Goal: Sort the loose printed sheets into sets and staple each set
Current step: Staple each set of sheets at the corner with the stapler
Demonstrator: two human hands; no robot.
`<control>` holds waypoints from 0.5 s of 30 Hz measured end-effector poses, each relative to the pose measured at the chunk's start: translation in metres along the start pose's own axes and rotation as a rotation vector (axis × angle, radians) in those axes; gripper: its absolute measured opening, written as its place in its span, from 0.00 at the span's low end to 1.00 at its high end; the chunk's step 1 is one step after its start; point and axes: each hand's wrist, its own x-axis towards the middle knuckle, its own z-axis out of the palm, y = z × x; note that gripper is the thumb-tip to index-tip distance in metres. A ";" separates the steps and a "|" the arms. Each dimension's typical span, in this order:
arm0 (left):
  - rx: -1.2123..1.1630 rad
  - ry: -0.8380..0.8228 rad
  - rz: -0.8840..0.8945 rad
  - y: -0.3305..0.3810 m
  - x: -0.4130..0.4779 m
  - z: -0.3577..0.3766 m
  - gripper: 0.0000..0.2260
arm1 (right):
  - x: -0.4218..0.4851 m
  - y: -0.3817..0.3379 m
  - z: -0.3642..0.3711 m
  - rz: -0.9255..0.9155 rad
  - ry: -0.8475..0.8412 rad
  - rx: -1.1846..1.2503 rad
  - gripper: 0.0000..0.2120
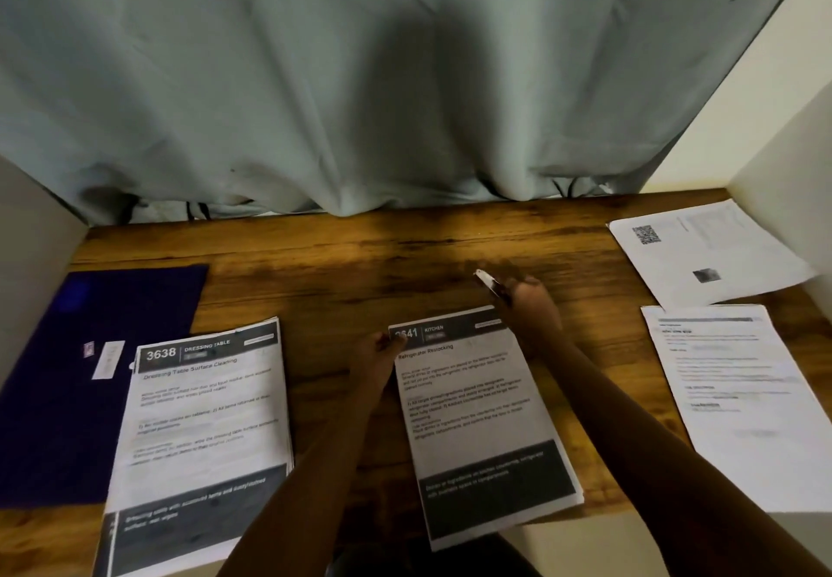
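Grey-green cloth curtain (pixel 405 81) hangs beyond both hands, behind the brown wooden worktop (pixel 405 252). A white printed kitchen set (pixel 481 419) lies between the hands, its top left corner pinched by the left hand (pixel 376 358). The right hand (pixel 535 306), just past the top right corner, is curled round a small silver-and-dark stapler (pixel 490 283). The sheets should be squared and held flat while the stapler is brought over one corner. Bare board lies ahead of the hands; the set's near edge appears to overhang the rim, and other white printed sheets (pixel 738 387) lie right of the right hand.

Wooden table (pixel 360 256) — paper stacks (pixel 207 419), purple folder (pixel 81 387)
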 end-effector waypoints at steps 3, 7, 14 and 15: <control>-0.001 0.019 -0.001 -0.001 0.002 0.001 0.05 | -0.014 0.028 0.008 0.145 0.024 -0.021 0.15; -0.012 0.040 -0.027 -0.002 0.006 -0.003 0.05 | -0.026 0.041 0.013 0.251 0.013 -0.062 0.15; -0.018 0.086 -0.050 -0.002 0.009 -0.022 0.09 | -0.034 0.039 0.022 0.303 0.021 -0.058 0.18; -0.016 0.092 -0.039 -0.002 0.007 -0.023 0.09 | -0.036 0.037 0.022 0.303 0.045 -0.085 0.18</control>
